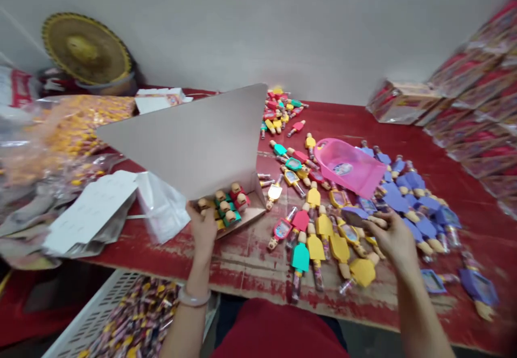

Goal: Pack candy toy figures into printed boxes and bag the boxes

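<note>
My left hand [202, 231] grips the near left corner of an open cardboard box [242, 220], its lid [194, 142] standing up behind. Inside, several red, green and yellow paddle-shaped toys stand with their beige knobs up. Between the fingers of my right hand [393, 239] is a purple paddle-shaped toy [355, 215], held by its beige end above the pile. Yellow paddle toys [324, 226] and a green one [300, 255] lie on the table between my hands. More purple ones [398, 196] are heaped to the right, beside a pink plastic scoop [349, 164].
White folded cartons [92, 212] and a clear plastic bag [161, 207] lie left of the box. Bags of yellow pieces [84, 126] sit farther back. Packed boxes [476, 94] are stacked at right. Below the table's edge is a white crate [86, 299] of small tubes.
</note>
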Tool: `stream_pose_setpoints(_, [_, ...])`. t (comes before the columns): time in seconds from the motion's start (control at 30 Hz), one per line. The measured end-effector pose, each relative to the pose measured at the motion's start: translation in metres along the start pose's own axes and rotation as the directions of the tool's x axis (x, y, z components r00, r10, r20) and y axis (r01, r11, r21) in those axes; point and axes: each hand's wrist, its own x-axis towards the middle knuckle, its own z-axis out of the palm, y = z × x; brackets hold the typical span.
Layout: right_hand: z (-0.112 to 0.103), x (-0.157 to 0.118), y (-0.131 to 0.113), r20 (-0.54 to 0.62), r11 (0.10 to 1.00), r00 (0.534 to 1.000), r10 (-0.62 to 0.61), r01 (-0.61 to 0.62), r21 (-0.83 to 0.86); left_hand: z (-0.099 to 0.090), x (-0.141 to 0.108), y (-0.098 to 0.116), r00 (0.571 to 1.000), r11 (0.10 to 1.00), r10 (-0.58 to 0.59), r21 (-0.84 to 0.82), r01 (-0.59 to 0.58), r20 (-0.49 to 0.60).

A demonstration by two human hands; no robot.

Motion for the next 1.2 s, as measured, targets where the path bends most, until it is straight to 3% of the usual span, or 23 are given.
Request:
stream_pose_setpoints(0.07, [-0.002, -0.016, -0.041, 0.088, 0.945, 0.963, -0.256, 0.23, 0.233, 0.001, -0.001, 0.006, 0.999, 0.998, -0.051, -0.022, 0.051, -0.011])
stream_pose_setpoints(0.1, [0.001, -0.023, -0.066, 0.149, 0.887, 0.903, -0.404, 0.347, 0.304, 0.002, -0.001, 0.008, 0.997, 0.997, -0.073, -0.031, 0.072, -0.017])
stream_pose_setpoints(0.2, [0.031, -0.029, -0.143, 0.282, 0.687, 0.628, -0.726, 0.641, 0.342, 0.003, -0.004, 0.014, 0.994, 0.994, -0.106, -0.038, 0.104, -0.039])
stream_pose_setpoints(0.27, [0.055, -0.023, -0.177, 0.382, 0.579, 0.464, -0.799, 0.766, 0.279, 0.003, -0.006, 0.014, 0.992, 0.993, -0.115, -0.039, 0.113, -0.046])
stream_pose_setpoints(0.33, [0.071, -0.015, -0.197, 0.466, 0.47, 0.341, -0.817, 0.861, 0.194, 0.004, -0.007, 0.013, 0.993, 0.993, -0.114, -0.048, 0.112, -0.039])
stream_pose_setpoints(0.4, [0.075, -0.008, -0.208, 0.524, 0.354, 0.235, -0.819, 0.925, 0.138, 0.004, -0.007, 0.011, 0.994, 0.992, -0.105, -0.064, 0.104, -0.011])
stream_pose_setpoints(0.47, [0.071, -0.006, -0.222, 0.573, 0.275, 0.171, -0.801, 0.956, 0.1, 0.004, -0.006, 0.01, 0.996, 0.992, -0.091, -0.081, 0.092, 0.019])
stream_pose_setpoints(0.63, [0.078, -0.006, -0.272, 0.63, 0.286, 0.199, -0.75, 0.958, 0.037, 0.005, -0.005, 0.009, 0.999, 0.997, -0.031, -0.076, 0.031, 0.011])
stream_pose_setpoints(0.7, [0.087, -0.006, -0.275, 0.614, 0.307, 0.219, -0.758, 0.951, 0.04, 0.005, -0.005, 0.009, 0.999, 0.996, -0.045, -0.076, 0.046, 0.008])
stream_pose_setpoints(0.77, [0.096, -0.01, -0.259, 0.573, 0.413, 0.333, -0.749, 0.911, 0.01, 0.004, -0.006, 0.009, 0.998, 0.994, -0.066, -0.083, 0.067, 0.013])
stream_pose_setpoints(0.83, [0.104, -0.019, -0.228, 0.534, 0.544, 0.48, -0.696, 0.838, -0.044, 0.004, -0.006, 0.01, 0.998, 0.994, -0.062, -0.086, 0.064, 0.025])
stream_pose_setpoints(0.87, [0.11, -0.024, -0.21, 0.535, 0.579, 0.523, -0.664, 0.812, -0.075, 0.004, -0.006, 0.01, 0.998, 0.995, -0.054, -0.082, 0.056, 0.03])
stream_pose_setpoints(0.9, [0.116, -0.03, -0.192, 0.555, 0.576, 0.523, -0.647, 0.812, -0.094, 0.005, -0.006, 0.011, 0.998, 0.996, -0.048, -0.077, 0.051, 0.034])
stream_pose_setpoints(1.03, [0.141, -0.038, -0.144, 0.672, 0.4, 0.28, -0.686, 0.916, 0.027, 0.004, -0.003, 0.012, 0.997, 0.996, -0.067, -0.062, 0.068, 0.026])
stream_pose_setpoints(1.07, [0.141, -0.035, -0.141, 0.657, 0.41, 0.273, -0.703, 0.91, 0.061, 0.003, -0.004, 0.013, 0.997, 0.995, -0.078, -0.06, 0.08, 0.025])
stream_pose_setpoints(1.1, [0.137, -0.03, -0.141, 0.615, 0.459, 0.321, -0.721, 0.885, 0.076, 0.001, -0.007, 0.017, 0.997, 0.996, -0.077, -0.048, 0.077, 0.013])
stream_pose_setpoints(1.13, [0.129, -0.024, -0.142, 0.543, 0.535, 0.413, -0.731, 0.841, 0.082, -0.001, -0.011, 0.022, 0.999, 0.999, -0.044, -0.019, 0.043, -0.021])
stream_pose_setpoints(1.2, [0.104, -0.012, -0.149, 0.311, 0.707, 0.647, -0.696, 0.694, 0.138, -0.004, -0.022, 0.038, 0.982, 0.986, 0.147, 0.099, -0.135, -0.119])
